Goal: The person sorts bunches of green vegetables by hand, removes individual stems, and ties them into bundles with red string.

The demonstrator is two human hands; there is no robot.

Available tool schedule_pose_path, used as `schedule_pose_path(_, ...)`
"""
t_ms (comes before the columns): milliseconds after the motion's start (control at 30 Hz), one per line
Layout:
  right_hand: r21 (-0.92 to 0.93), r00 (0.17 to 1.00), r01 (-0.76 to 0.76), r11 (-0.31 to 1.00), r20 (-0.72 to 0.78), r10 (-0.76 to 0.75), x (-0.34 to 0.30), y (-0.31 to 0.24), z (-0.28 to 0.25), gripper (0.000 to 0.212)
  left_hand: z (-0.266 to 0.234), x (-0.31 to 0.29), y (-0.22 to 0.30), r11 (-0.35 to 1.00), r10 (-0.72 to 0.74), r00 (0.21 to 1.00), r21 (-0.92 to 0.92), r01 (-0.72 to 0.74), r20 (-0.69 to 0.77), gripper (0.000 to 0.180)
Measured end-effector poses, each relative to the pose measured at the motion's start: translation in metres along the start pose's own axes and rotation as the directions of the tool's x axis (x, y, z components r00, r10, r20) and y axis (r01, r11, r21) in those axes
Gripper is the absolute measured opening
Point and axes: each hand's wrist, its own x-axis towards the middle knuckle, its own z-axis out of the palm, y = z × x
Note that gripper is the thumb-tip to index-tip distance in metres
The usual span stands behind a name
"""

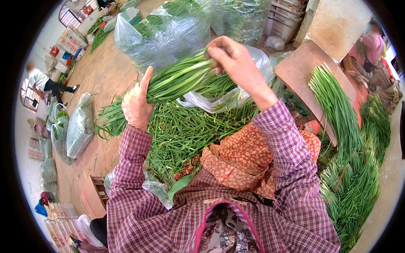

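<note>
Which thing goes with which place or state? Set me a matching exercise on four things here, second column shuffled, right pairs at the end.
Things
1. Loose-leaved green bunch
2. Cloth
3. Crates
4. Brown board

Places, colours, states
A. Stacked near the picture's top edge
B. Partly covered by long green stalks
C. Held in the left hand
D. Red-orange with a pale flower pattern

Right pairs: 1-C, 2-D, 3-A, 4-B

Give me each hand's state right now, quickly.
Left hand: closed around a bunch of green stalks.
Right hand: partly curled at the bunch's pale end; whether it grips cannot be told.
</note>
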Motion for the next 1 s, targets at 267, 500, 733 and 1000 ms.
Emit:
schedule_pose_path(267,0.276,0.9,-0.157,0.948,0.435,0.023,-0.043,-0.043,-0.046,0.023,0.002,-0.004,-0.01,0.985,-0.171,0.983,0.001,0.172,0.07,0.091)
schedule_pose_path(500,0.127,0.635,-0.2,0.972,0.772,0.03,-0.064,-0.055,-0.066,0.028,0.015,-0.01,-0.028,0.971,-0.238,0.97,0.009,0.238,0.045,0.094)
schedule_pose_path(733,-0.462,0.938,0.335,0.821,0.085,-0.335,-0.021,-0.022,-0.017,0.025,0.004,-0.005,-0.013,0.993,-0.116,0.993,0.004,0.116,0.001,0.095)
schedule_pose_path(1000,-0.772,0.872,0.332,0.542,0.033,-0.488,-0.013,-0.001,0.01,0.017,-0.007,0.002,-0.01,0.996,0.003,0.998,0.093,0.002,-0.057,0.095)
